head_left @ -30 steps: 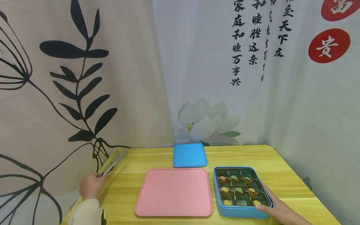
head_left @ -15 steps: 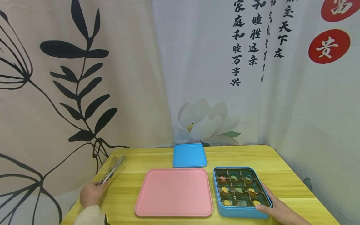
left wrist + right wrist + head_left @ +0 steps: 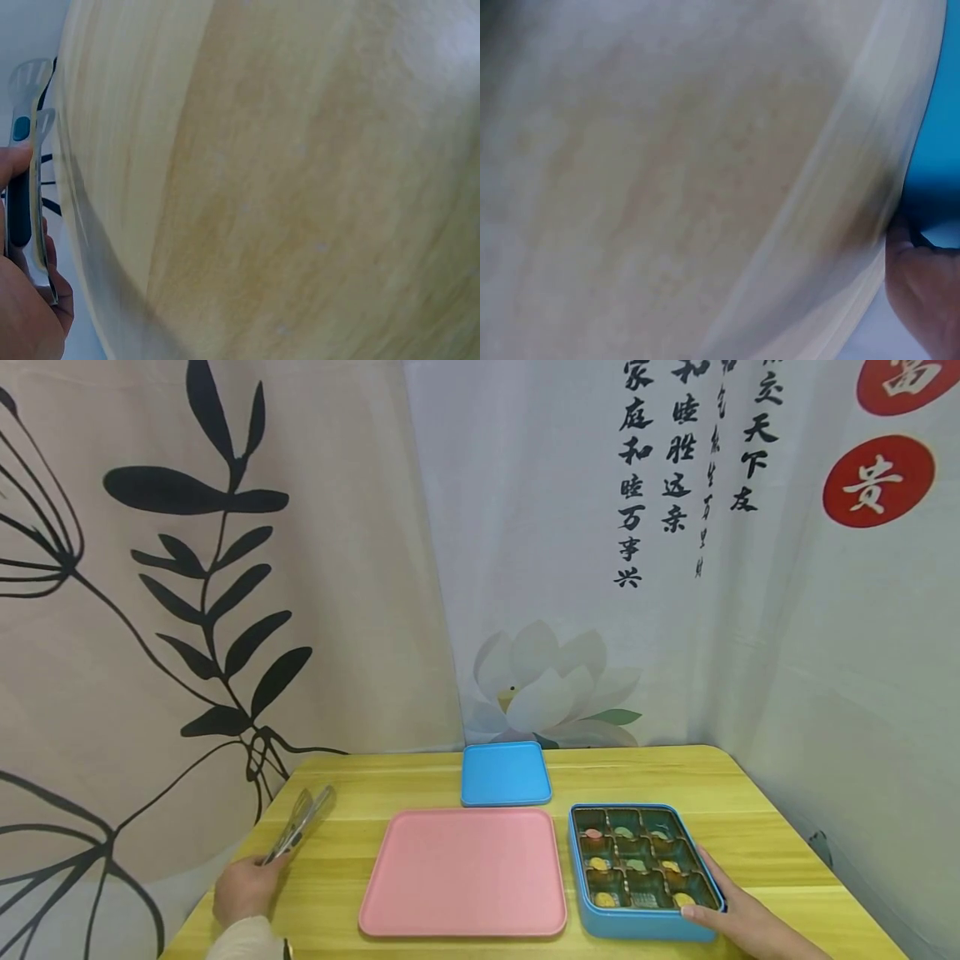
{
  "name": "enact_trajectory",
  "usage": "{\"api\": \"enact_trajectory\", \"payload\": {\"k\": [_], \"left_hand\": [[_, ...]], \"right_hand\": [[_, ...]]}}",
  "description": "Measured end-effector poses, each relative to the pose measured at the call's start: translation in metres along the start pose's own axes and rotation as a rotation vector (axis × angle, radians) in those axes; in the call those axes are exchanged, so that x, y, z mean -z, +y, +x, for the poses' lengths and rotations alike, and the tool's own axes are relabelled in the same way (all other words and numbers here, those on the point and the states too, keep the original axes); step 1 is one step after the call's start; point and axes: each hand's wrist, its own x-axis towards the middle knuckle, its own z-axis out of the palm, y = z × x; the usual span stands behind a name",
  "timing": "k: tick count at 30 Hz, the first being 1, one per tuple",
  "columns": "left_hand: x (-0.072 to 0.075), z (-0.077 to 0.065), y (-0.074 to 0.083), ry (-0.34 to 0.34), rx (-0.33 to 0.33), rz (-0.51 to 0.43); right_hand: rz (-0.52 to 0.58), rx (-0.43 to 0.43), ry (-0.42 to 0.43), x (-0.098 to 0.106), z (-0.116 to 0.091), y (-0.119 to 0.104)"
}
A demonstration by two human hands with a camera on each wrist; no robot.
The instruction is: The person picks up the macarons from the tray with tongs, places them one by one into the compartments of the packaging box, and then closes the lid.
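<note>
At the table's left edge my left hand (image 3: pixel 247 889) holds a pair of metal tongs (image 3: pixel 302 825), their two arms spread and pointing away from me. In the left wrist view the tongs (image 3: pixel 20 202) show a dark grip with a teal button, and the thumb lies on it. My right hand (image 3: pixel 742 917) grips the front right corner of a blue box (image 3: pixel 637 928), thumb at the front rim, other fingers along the right side. Inside, a dark divided insert has small yellow, green and pink pieces in several compartments. The right wrist view catches only the box's blue wall (image 3: pixel 937 127).
A pink tray (image 3: pixel 463 872) lies mid-table, left of the box. Behind it sits a smaller blue tray (image 3: pixel 506 774). The wooden table (image 3: pixel 337 893) ends close to a printed curtain (image 3: pixel 360 568) at the back and sides.
My left hand has come slightly nearer to me with the tongs, whose arms now appear wider apart. The right hand, box and trays have stayed put.
</note>
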Motion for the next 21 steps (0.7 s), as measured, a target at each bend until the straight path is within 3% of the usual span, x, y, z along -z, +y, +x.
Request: {"api": "enact_trajectory", "payload": {"k": [15,21], "left_hand": [[-0.0025,-0.0041,-0.0006,-0.006,0.01,0.0],[-0.0042,-0.0047,-0.0031,-0.048,0.021,0.021]], "right_hand": [[-0.007,-0.001,0.003,0.0,0.0003,0.0004],[-0.01,-0.008,0.01,-0.0002,0.0012,0.0006]]}}
